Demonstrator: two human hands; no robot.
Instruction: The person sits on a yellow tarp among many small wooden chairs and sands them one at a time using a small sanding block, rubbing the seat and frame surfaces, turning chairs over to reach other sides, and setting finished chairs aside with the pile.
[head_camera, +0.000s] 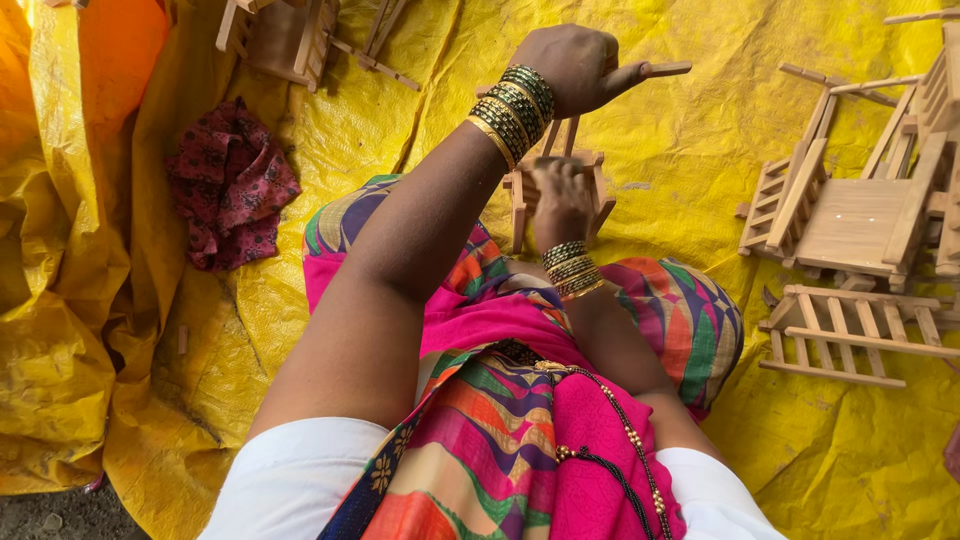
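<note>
My left hand (572, 62) is raised and shut on a thin wooden stick (668, 69) that pokes out to the right. Below it, my right hand (558, 203) rests on a small unfinished wooden frame (597, 185) standing on the yellow sheet (690, 160) just past my knees. The fingers curl over the frame's top and hide part of it. Both wrists carry stacked green and gold bangles.
Small slatted wooden furniture pieces (860, 220) lie at the right, with a flat slatted frame (850, 335) below them. More wooden parts (290, 40) sit at the top left. A maroon patterned cloth (230, 180) lies at the left, with an orange object (115, 45) above it.
</note>
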